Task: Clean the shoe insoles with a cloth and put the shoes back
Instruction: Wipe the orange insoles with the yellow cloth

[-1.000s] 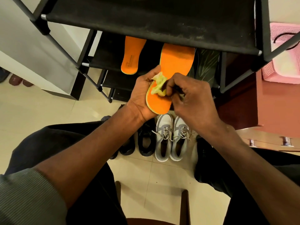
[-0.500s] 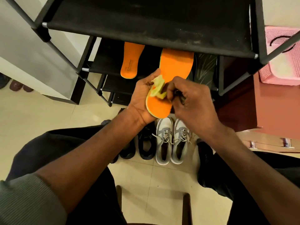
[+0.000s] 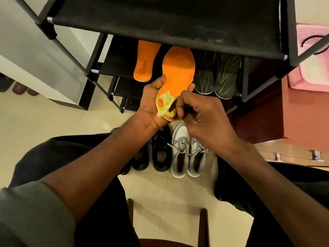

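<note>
My left hand (image 3: 151, 102) grips an orange insole (image 3: 178, 72) from below, thumb on its left edge and fingertips showing at its right edge. My right hand (image 3: 204, 116) pinches a crumpled yellow-green cloth (image 3: 165, 106) against the insole's heel end. A second orange insole (image 3: 145, 63) lies on the black shoe rack's (image 3: 160, 20) lower shelf. Two dark green insoles (image 3: 217, 73) lie on that shelf to the right. On the floor below my hands stand a grey and white pair of sneakers (image 3: 187, 155) and a black pair (image 3: 156, 154).
The black rack's top shelf overhangs the insoles. A pink basket (image 3: 309, 68) sits on a reddish cabinet (image 3: 302, 113) at right. My knees flank the shoes, and a wooden chair edge (image 3: 203, 227) shows at the bottom. Dark shoes (image 3: 16, 86) lie far left.
The cloth in my right hand has slid from the insole's middle down to its heel end. The insole stays in my left hand.
</note>
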`<state>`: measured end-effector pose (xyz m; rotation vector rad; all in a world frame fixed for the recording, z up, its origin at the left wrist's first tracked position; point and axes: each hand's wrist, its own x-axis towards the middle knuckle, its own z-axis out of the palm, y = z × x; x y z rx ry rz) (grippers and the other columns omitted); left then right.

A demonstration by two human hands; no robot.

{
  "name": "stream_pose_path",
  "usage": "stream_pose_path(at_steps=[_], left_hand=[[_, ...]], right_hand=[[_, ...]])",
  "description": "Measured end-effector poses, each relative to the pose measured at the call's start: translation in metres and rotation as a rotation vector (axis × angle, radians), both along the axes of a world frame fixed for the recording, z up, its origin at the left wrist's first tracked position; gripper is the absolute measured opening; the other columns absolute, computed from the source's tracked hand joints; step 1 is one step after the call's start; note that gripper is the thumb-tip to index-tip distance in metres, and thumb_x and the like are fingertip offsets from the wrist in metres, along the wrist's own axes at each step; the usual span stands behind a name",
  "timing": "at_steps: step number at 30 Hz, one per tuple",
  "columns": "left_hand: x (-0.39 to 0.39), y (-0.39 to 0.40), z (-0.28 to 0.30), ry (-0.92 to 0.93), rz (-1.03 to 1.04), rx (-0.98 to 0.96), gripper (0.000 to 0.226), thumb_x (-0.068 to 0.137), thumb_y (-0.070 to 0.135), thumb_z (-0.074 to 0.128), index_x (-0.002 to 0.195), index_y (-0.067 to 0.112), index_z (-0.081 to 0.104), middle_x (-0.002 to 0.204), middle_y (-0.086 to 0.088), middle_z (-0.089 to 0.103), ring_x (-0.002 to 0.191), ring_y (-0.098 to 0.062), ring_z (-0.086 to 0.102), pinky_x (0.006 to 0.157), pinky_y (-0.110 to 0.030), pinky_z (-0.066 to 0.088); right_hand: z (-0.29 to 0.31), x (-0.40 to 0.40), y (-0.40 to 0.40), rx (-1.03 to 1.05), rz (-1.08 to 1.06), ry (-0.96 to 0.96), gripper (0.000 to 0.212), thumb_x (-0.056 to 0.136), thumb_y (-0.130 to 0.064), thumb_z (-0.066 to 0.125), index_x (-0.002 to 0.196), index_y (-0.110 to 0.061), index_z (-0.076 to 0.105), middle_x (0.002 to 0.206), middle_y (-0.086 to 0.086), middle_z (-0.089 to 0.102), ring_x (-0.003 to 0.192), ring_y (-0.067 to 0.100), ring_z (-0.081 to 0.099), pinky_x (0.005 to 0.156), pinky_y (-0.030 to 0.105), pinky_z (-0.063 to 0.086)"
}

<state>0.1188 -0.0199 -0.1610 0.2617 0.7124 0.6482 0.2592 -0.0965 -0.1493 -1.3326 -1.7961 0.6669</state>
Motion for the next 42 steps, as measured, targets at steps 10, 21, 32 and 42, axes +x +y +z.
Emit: stream_pose_path(at_steps=[10,21,32,42], left_hand=[[0.02,0.001,-0.003,-0.007,0.051,0.005,0.03,0.093,0.029,0.048,0.079,0.006,0.063,0.078,-0.014,0.064,0.077,-0.029,0.069,0.074,-0.041,0.062],[0.004,0.018,-0.018,0.184,0.001,0.055,0.035,0.1,0.016,0.033,0.095,0.003,0.066,0.085,-0.015,0.07,0.07,-0.027,0.069,0.068,-0.032,0.058],[0.013,0.006,-0.008,0.1,-0.069,0.107,0.04,0.1,0.027,0.043,0.127,0.002,0.059,0.11,-0.016,0.065,0.097,-0.026,0.063,0.095,-0.039,0.05],[0.014,-0.001,-0.007,0.159,-0.191,0.189,0.051,0.109,0.05,0.032,0.124,0.015,0.066,0.105,-0.008,0.076,0.092,-0.021,0.074,0.083,-0.038,0.062]], right_hand=[[-0.002,-0.009,0.021,-0.054,-0.207,0.11,0.024,0.077,0.017,0.057,0.083,-0.006,0.063,0.08,0.0,0.066,0.081,0.014,0.065,0.073,0.032,0.056],[-0.007,0.001,0.011,-0.201,-0.331,0.179,0.027,0.082,0.014,0.065,0.082,-0.012,0.064,0.083,-0.003,0.068,0.083,0.015,0.069,0.077,0.044,0.06],[-0.008,0.008,0.025,-0.123,-0.4,0.079,0.022,0.084,0.009,0.07,0.089,-0.013,0.068,0.086,-0.009,0.068,0.083,0.004,0.066,0.078,0.028,0.057],[-0.015,0.012,0.028,0.013,-0.462,-0.115,0.025,0.083,0.009,0.064,0.091,-0.014,0.065,0.088,-0.006,0.068,0.081,0.009,0.066,0.075,0.039,0.057]])
